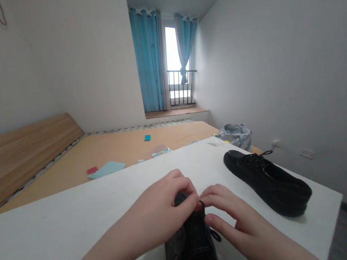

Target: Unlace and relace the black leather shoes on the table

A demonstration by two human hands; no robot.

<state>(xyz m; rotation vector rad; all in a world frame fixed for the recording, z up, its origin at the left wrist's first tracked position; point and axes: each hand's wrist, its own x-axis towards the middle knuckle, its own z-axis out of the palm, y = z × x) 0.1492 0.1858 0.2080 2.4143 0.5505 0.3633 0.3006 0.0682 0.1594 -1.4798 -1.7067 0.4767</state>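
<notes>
A black lace-up shoe lies on the white table right in front of me, its opening toward me. My left hand rests over its upper, thumb and fingers pinched on a black shoelace near the eyelets. My right hand is just to the right, fingers curled and pinching the same lace where the two hands meet. A second black shoe lies apart on the table's right side, laces tied, toe pointing away to the far left.
Beyond the table lies a bare wooden bed platform with a few cards and papers. A bag-lined bin stands past the table's far corner. The table's right edge drops to the floor beside the grey wall.
</notes>
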